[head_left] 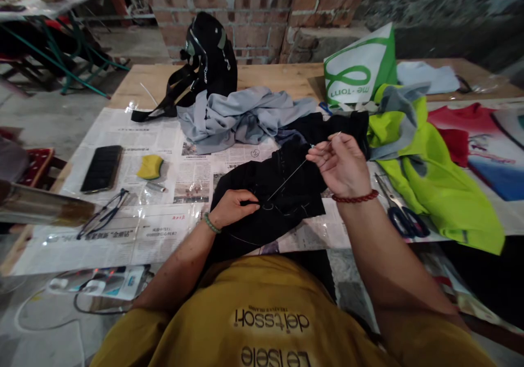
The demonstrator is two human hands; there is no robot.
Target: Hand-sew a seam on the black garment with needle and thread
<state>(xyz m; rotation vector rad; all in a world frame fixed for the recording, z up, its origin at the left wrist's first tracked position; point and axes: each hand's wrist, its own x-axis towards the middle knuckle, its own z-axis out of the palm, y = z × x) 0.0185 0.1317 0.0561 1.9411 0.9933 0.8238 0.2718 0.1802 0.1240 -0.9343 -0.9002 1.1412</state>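
Observation:
A black cloth garment (241,179) lies bunched on the newspaper in front of me, with pale stitches across it. My left hand (233,208) rests on its left part, thumb and fingers pinched together on the fabric. Above its right side is my right hand (344,162), raised and pinching a light sewing thread (289,180). That thread runs taut and slanting down to the cloth near my left fingertips. A thin sliver like a needle shows at my right fingertips, too small to be sure of.
Newspaper (135,241) covers the wooden table. Scissors (399,209) and a yellow-green garment (442,192) lie right. Grey cloth (241,116), a black bag (213,56) and a white-green bag (360,70) stand behind. Left are a phone (101,169), sponge (149,167), glasses (104,213) and bottle (45,206).

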